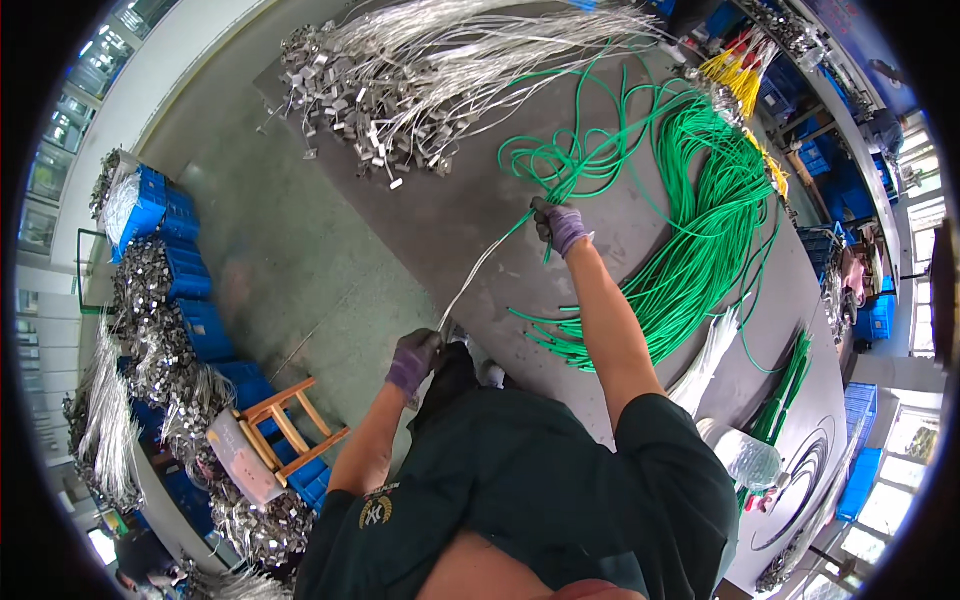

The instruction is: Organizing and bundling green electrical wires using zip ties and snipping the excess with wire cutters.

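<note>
My left hand (415, 362), in a dark and purple glove, is closed around the lower end of a thin strand of silvery-white wires (472, 280). The strand stretches up to the right to my right hand (560, 225), gloved alike. That hand is closed on a bunch of green cables (580, 165), whose loose loops spread out beyond it over the grey table. Just where the silvery strand meets the green cables is hidden by the fingers. To the right lies a big curved bundle of green cables (700, 240), some strands running into the loops.
Silvery wires with metal end pieces (370, 100) are heaped at the table's far side. A clear plastic bottle (745, 455) and white strips (708, 360) lie at right. Left on the floor are a wooden stool (290, 430) and blue crates (205, 325) piled with metal parts.
</note>
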`<state>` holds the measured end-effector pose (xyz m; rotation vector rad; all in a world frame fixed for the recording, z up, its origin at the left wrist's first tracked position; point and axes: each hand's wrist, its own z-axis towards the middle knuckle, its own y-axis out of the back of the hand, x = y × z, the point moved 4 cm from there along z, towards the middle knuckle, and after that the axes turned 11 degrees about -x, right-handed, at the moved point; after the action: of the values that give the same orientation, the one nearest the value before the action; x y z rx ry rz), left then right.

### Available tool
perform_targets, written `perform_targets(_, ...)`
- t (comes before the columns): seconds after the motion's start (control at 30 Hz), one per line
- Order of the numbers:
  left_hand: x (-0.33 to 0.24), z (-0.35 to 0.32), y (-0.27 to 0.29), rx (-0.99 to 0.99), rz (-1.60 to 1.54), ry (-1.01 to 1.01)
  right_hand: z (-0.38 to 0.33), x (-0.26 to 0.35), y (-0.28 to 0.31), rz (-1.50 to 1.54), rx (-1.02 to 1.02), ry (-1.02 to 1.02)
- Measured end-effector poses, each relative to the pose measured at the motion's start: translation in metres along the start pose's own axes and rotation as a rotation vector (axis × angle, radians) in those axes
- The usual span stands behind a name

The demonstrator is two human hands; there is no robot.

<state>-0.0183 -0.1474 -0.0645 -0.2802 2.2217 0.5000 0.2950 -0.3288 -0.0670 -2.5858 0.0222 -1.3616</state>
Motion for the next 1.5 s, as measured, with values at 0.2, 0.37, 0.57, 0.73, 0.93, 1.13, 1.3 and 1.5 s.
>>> perform_targets(0.2, -0.029, 0.021, -0.017, -0.024, 0.354, -0.476, -0.043, -0.048, -0.042, -0.146, 0.097, -0.104)
perform_targets(0.37, -0.045, 0.016, -0.008, 0.322, 0.0, -0.08, -0.028, -0.013, -0.043, -0.476, 0.267, 0.583)
perform_targets(0.57, -0.045, 0.019, -0.012, 0.253, -0.018, -0.215, -0.039, -0.007, -0.054, -0.327, 0.106, 0.189)
perform_targets(0.73, -0.059, 0.034, -0.008, 0.035, 0.068, -0.033, -0.07, -0.048, -0.075, -0.372, 0.239, 0.088)
perform_targets(0.93, -0.062, 0.036, 0.003, 0.381, -0.624, -0.239, -0.052, -0.023, -0.073, -0.24, 0.171, 0.087)
perform_targets(1.13, -0.055, 0.041, 0.01, 0.348, -0.308, -0.29, -0.048, -0.027, -0.069, -0.185, 0.148, -0.007)
perform_targets(1.3, -0.074, 0.052, 0.016, 0.186, -0.262, -0.45, -0.071, -0.042, -0.079, -0.288, 0.287, 0.035)
perform_targets(1.5, -0.093, 0.072, -0.001, 0.06, -0.299, -0.481, -0.066, -0.041, -0.085, -0.204, 0.299, 0.058)
